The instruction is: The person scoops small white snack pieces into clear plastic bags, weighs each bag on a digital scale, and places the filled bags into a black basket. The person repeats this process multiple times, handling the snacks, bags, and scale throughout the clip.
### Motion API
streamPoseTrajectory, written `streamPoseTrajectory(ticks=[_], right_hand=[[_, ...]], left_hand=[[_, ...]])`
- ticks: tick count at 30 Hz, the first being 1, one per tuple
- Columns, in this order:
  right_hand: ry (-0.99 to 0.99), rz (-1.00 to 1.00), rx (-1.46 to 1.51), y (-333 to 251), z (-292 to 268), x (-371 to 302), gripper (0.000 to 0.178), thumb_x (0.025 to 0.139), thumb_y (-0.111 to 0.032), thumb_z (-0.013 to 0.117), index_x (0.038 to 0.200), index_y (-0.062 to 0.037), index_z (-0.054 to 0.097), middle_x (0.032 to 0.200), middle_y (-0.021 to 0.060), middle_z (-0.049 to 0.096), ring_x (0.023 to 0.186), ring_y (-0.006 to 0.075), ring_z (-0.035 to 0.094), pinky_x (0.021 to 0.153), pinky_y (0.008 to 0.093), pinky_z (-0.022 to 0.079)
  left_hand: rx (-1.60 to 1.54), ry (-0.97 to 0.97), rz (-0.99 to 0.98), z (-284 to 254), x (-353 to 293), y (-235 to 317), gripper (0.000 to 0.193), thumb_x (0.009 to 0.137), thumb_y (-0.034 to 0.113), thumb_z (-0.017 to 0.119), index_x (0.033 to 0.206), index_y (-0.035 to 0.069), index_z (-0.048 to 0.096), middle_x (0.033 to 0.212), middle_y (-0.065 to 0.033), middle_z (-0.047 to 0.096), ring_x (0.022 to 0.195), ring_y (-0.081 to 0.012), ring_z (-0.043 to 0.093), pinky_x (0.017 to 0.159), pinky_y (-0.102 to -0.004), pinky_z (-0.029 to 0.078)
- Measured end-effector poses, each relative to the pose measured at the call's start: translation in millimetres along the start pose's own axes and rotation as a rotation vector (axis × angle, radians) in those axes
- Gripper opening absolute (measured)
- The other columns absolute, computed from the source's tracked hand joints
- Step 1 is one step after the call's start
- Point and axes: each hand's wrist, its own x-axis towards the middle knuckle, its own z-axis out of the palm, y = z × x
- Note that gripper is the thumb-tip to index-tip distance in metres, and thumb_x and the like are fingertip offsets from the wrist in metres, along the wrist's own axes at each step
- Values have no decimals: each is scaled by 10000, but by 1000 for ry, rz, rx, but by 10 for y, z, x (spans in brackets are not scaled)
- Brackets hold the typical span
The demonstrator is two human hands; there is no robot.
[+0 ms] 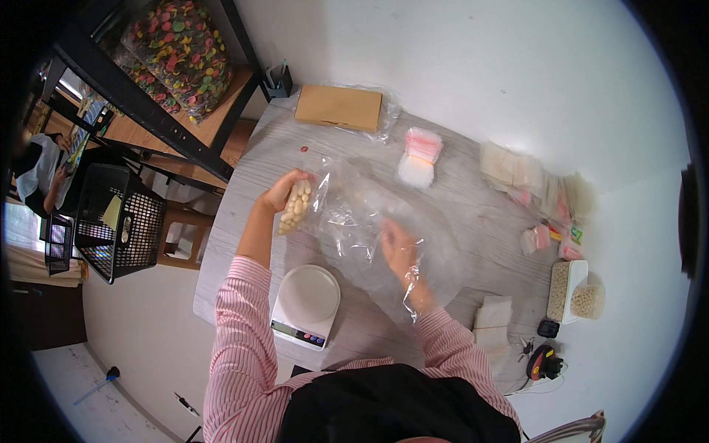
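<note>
My left hand [284,189] is closed around the top of a small clear bag of cream-coloured oblong pieces [295,210]; their exact kind I cannot make out. Right beside it, a large clear plastic bag [347,221] spreads across the middle of the table, its left edge against my left hand. My right hand [397,247] shows through the film of this large bag, apparently inside it, a little blurred, with fingers stretched forward and no object visible in them. Below my left hand stands a white digital scale [306,295] with a bare round pan.
At the table's back lie a brown cardboard box [340,107], a banded stack of small bags [419,159] and a pen holder [278,80]. More bags [513,168], tubs of pale balls [588,301] and keys [526,345] line the right. A person [46,173] sits beyond the black basket [122,221].
</note>
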Motion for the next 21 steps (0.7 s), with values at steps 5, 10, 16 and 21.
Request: streamPoseTrajectory(ticks=[5,10,16,21], right_hand=[[-21,15,-117,-14,85,79,292,843,-217,513,1083,-59,566,943,169,622,858,331,604,748,385,469],[-16,148,170,17,106,67,342,864,-289,517,1081,-29,569,971,160,624,895,261,601,790,340,445],[43,229,379,104,83,46,373,877,-311,515,1047,14,578,976,138,624,926,197,571,818,304,421],[84,251,552,118,-28,3,323,880,-287,503,1020,-12,599,843,35,597,731,95,493,651,235,388]], left_hand=[[-211,-75,-32,212,-79,33,332,772,318,508,885,15,583,717,-93,593,596,-165,567,545,-288,487],[-2,-174,-49,314,-34,40,384,730,319,519,955,12,573,787,-106,604,652,-172,579,593,-271,483],[-105,-336,-64,323,106,-41,523,733,312,500,1126,-32,506,891,-112,603,739,-170,590,638,-267,489],[-124,-313,22,377,-31,28,532,736,298,492,1166,-15,479,922,-99,598,766,-157,589,669,-270,493]])
